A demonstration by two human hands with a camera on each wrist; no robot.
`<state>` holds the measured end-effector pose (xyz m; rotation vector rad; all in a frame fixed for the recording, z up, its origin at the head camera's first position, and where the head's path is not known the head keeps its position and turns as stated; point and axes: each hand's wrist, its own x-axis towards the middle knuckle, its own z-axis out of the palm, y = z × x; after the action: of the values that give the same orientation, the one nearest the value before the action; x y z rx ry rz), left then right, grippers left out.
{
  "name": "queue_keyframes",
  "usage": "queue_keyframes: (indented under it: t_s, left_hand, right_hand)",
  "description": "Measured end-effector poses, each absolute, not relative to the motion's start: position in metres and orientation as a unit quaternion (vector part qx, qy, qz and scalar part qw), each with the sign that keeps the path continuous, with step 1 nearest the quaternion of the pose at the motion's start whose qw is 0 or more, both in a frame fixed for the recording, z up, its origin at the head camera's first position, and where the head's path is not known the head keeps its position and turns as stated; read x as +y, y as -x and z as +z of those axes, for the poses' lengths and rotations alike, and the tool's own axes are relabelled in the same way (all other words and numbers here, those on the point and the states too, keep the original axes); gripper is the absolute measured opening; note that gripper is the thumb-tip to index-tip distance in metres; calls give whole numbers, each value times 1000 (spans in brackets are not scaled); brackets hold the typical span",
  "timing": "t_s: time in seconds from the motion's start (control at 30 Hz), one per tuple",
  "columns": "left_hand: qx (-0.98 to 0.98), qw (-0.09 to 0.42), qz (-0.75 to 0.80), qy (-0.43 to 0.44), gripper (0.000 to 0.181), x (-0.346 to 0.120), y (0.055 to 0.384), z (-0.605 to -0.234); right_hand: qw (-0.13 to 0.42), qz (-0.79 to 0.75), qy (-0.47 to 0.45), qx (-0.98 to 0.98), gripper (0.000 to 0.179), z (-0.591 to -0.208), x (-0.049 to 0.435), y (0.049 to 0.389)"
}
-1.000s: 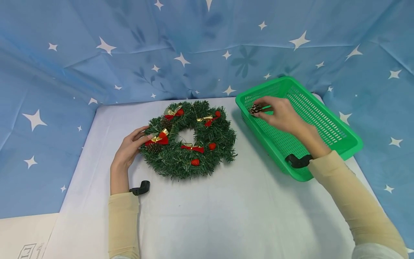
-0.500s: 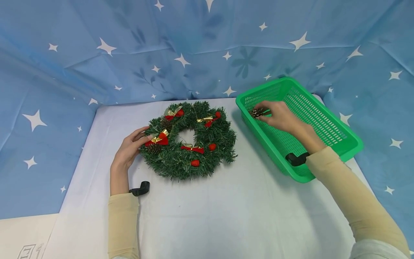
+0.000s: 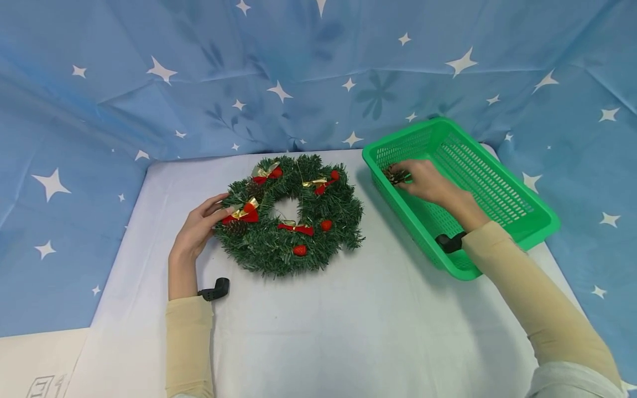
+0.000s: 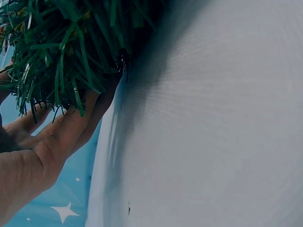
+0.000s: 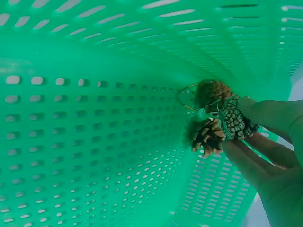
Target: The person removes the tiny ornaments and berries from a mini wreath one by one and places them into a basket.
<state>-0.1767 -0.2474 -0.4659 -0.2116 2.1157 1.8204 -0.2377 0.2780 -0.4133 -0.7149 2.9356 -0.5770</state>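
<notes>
A green tinsel wreath (image 3: 278, 257) lies on the white-covered table, dressed with red and gold bows, red berries and pine cones. My left hand (image 3: 196, 229) grips its left edge, thumb on top by a red bow (image 3: 244, 214) and fingers around the side and underneath. Inside the green basket (image 3: 413, 218), my right hand (image 3: 425, 181) pinches a pine cone (image 5: 234, 120) between thumb and fingers at the far left corner. Close against it in the right wrist view are a brown cone (image 5: 213, 92) and a cone with open scales (image 5: 208, 138), with a thin gold loop (image 5: 186, 100) beside them.
The basket's raised, slotted walls surround my right hand, and its long rim passes under that forearm. A blue curtain (image 3: 308, 83) with white stars closes off the back and sides. White tablecloth (image 3: 318, 331) spreads in front of the wreath.
My right hand has gone lower into the basket, bringing the held pine cone down among the others. The left hand and the wreath have stayed in place.
</notes>
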Motion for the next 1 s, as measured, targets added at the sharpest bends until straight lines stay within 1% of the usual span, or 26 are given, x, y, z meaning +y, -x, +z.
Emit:
queue_keyframes:
  t_s: [0.2,0.47,0.73,1.0]
  left_hand:
    - [746,169,640,74,74,-249,177,-465]
    - [746,169,640,74,75,-250,177,-466]
    - [747,168,639,73,74,-250,177,-467]
    - [751,166,635,74,73,-250,178,-468]
  right_hand:
    - [30,-170,239,956,32,-420,277,242]
    - [42,-185,226,955,34,-428,277,248]
    - [38,-187,237,953,35,-432,278,251]
    - [50,-191,233,952,37,-435,280,251]
